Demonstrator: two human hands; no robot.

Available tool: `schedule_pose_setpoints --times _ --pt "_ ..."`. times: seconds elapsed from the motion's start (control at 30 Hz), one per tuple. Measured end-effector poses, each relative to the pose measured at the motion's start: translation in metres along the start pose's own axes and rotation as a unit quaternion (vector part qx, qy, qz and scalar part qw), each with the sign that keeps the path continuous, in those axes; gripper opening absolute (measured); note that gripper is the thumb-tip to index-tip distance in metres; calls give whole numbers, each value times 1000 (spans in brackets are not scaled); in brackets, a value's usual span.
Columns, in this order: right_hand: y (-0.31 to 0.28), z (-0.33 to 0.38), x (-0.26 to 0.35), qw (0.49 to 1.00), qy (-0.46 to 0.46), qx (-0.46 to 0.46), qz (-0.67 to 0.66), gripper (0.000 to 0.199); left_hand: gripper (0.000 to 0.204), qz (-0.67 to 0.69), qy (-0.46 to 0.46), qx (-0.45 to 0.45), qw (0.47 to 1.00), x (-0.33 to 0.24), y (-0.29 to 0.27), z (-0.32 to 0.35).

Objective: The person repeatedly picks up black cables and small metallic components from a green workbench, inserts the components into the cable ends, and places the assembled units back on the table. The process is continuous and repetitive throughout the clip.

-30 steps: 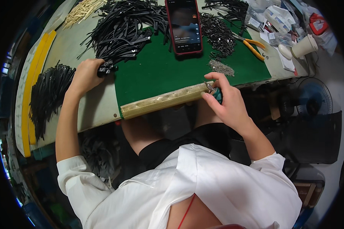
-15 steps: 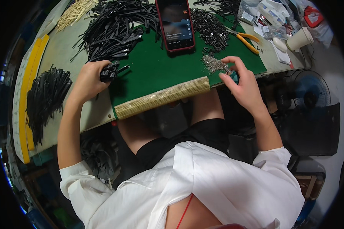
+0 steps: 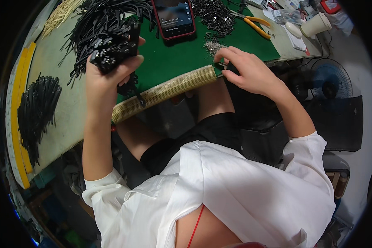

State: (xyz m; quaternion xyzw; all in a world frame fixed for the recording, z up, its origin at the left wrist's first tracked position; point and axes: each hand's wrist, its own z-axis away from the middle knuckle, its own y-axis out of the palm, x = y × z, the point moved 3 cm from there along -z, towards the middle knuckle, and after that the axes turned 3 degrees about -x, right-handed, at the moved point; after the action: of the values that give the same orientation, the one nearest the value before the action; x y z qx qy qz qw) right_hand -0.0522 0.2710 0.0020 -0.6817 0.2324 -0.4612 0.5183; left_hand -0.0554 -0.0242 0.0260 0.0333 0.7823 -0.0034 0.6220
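Two bare hands work over the table's front edge. The left hand [image 3: 101, 82] is closed round a thick bundle of black straps [image 3: 113, 48], raised above the green mat [image 3: 173, 58] with glossy ends facing up; some straps dangle below the fist, in front of the gold mesh roll [image 3: 169, 89] along the mat's near edge. The right hand [image 3: 250, 70] is curled narrowly about a small dark tool [image 3: 232, 68] — mostly hidden by the fingers — just beside the roll's right end and near a heap of tiny metal bits [image 3: 214, 47]. Beyond lie a red-cased phone [image 3: 175, 20], a pile of small black pieces [image 3: 215, 18] and orange-handled pliers [image 3: 257, 27].
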Motion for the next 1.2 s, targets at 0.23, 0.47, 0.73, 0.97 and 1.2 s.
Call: schedule_pose_setpoints --times 0.23,0.47,0.73,0.97,1.2 --pt "9 -8 2 1000 -4 -25 10 25 31 -71 40 26 996 10 7 1" --pt "6 -9 8 999 -5 6 34 26 32 -106 76 7 991 15 4 2" --pt "4 -18 17 997 -33 16 72 28 19 -105 97 10 990 14 7 7" --pt "2 -20 21 995 -36 22 95 26 17 -96 100 -5 990 9 11 16" --pt "-16 -25 64 943 44 69 -322 32 23 -10 51 -49 997 6 15 27"
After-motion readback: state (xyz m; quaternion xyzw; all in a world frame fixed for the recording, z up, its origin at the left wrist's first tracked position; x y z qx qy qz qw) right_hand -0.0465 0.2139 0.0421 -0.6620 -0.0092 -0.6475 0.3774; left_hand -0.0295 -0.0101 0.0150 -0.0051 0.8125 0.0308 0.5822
